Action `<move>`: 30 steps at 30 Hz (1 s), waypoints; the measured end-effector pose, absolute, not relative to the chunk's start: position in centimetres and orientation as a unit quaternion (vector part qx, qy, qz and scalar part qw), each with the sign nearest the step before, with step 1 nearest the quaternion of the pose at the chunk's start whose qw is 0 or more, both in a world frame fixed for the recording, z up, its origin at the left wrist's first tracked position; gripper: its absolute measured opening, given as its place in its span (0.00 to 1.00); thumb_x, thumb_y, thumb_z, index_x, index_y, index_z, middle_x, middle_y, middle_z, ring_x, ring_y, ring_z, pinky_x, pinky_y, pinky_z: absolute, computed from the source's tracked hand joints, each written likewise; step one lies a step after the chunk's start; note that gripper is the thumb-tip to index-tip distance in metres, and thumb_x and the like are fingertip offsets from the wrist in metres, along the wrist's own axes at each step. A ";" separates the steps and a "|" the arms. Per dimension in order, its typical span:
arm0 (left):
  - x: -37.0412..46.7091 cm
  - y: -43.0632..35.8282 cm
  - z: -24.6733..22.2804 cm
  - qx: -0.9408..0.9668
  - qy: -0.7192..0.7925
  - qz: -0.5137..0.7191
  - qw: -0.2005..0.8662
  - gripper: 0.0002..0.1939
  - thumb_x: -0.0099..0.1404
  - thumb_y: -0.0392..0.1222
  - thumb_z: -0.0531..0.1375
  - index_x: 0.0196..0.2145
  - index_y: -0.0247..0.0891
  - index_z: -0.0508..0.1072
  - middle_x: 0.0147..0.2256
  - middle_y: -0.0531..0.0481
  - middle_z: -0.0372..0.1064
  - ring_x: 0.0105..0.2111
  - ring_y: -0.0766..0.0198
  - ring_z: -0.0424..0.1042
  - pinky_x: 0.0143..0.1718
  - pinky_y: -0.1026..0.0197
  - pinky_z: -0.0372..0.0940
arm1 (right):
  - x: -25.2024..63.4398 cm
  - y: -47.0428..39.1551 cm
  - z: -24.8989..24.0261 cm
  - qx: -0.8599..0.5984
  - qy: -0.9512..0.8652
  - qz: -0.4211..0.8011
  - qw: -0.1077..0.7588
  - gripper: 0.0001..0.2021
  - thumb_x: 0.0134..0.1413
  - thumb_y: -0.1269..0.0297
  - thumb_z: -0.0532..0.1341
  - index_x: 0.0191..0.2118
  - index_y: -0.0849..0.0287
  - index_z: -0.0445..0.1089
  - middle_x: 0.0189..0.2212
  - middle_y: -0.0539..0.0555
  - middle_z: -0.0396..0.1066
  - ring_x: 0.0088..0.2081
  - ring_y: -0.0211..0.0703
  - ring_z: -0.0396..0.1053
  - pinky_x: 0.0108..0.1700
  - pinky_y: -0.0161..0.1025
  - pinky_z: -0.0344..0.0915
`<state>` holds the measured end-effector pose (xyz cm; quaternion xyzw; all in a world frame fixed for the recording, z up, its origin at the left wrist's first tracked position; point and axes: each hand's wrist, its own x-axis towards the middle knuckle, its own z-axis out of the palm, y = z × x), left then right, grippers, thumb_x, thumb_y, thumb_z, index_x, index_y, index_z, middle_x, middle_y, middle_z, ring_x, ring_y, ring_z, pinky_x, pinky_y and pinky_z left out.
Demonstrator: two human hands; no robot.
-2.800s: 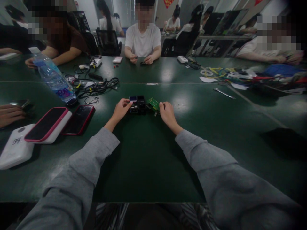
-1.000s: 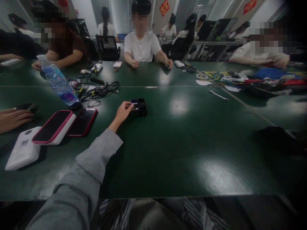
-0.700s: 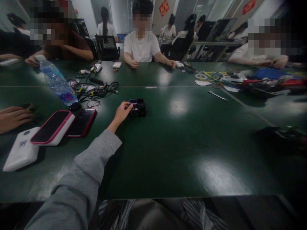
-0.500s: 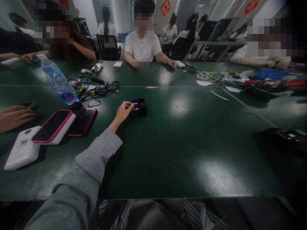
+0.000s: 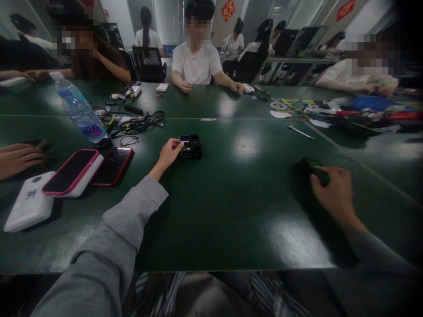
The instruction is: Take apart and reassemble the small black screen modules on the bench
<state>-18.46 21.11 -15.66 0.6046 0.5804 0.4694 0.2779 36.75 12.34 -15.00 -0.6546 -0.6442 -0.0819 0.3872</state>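
Near the table's middle, my left hand [image 5: 170, 151] is closed, thumb and fingers pinching the left side of a small black device [image 5: 186, 149] with a little pale screen. Right against it stands a second small black boxy device [image 5: 196, 146], which my fingers do not touch. Over at the right, my right hand [image 5: 333, 190] is wrapped round a dark, blocky device [image 5: 312, 169]. Its finer shape is lost in shadow and partly behind my fingers, so its kind is unclear.
To the left lie white power banks [image 5: 28, 200], red-rimmed phones [image 5: 114, 167] and a tilted water bottle [image 5: 79, 110]; another person's hand [image 5: 20, 159] rests beside them. Black cables [image 5: 139, 123], a wrench [image 5: 300, 131] and a colourful cable pile [image 5: 363, 108] lie farther back. People sit across.
My right hand has come into view at the right, bringing the dark device leftward over the table. My left hand stays at the small black device.
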 end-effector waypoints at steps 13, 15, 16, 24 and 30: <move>-17.9 20.9 -15.0 0.581 0.585 0.491 0.281 0.12 0.66 0.45 0.62 0.44 0.37 0.71 0.36 0.46 0.75 0.39 0.59 0.75 0.45 0.55 0.67 | 9.9 12.7 -10.8 -0.313 -0.826 0.324 0.340 0.19 0.70 0.51 0.52 0.61 0.44 0.62 0.63 0.52 0.60 0.65 0.49 0.56 0.65 0.57 0.57; -17.8 20.8 -14.9 0.581 0.580 0.495 0.284 0.11 0.66 0.44 0.62 0.44 0.37 0.72 0.36 0.47 0.75 0.39 0.59 0.75 0.45 0.55 0.67 | 8.5 15.0 -11.9 -0.327 -0.831 0.248 0.375 0.20 0.70 0.49 0.51 0.63 0.46 0.61 0.64 0.53 0.59 0.65 0.50 0.55 0.66 0.59 0.54; -17.8 20.8 -14.8 0.581 0.578 0.497 0.285 0.11 0.66 0.44 0.62 0.44 0.37 0.72 0.35 0.47 0.75 0.38 0.59 0.75 0.44 0.56 0.67 | 8.0 15.9 -12.5 -0.332 -0.840 0.209 0.375 0.21 0.69 0.48 0.51 0.63 0.46 0.60 0.64 0.54 0.58 0.66 0.51 0.54 0.67 0.60 0.53; -17.8 21.1 -15.1 0.579 0.570 0.509 0.285 0.12 0.65 0.45 0.63 0.43 0.36 0.72 0.34 0.48 0.74 0.36 0.61 0.73 0.42 0.57 0.66 | 7.4 17.4 -14.0 -0.349 -0.891 0.114 0.267 0.25 0.69 0.51 0.51 0.68 0.44 0.50 0.69 0.55 0.48 0.66 0.57 0.50 0.62 0.62 0.58; -18.3 21.7 -16.1 0.595 0.563 0.498 0.285 0.16 0.65 0.50 0.62 0.45 0.36 0.72 0.35 0.47 0.74 0.35 0.61 0.73 0.41 0.58 0.66 | 7.5 17.4 -14.6 -0.356 -0.888 0.121 0.265 0.27 0.69 0.54 0.53 0.69 0.45 0.47 0.65 0.59 0.51 0.64 0.58 0.54 0.60 0.62 0.61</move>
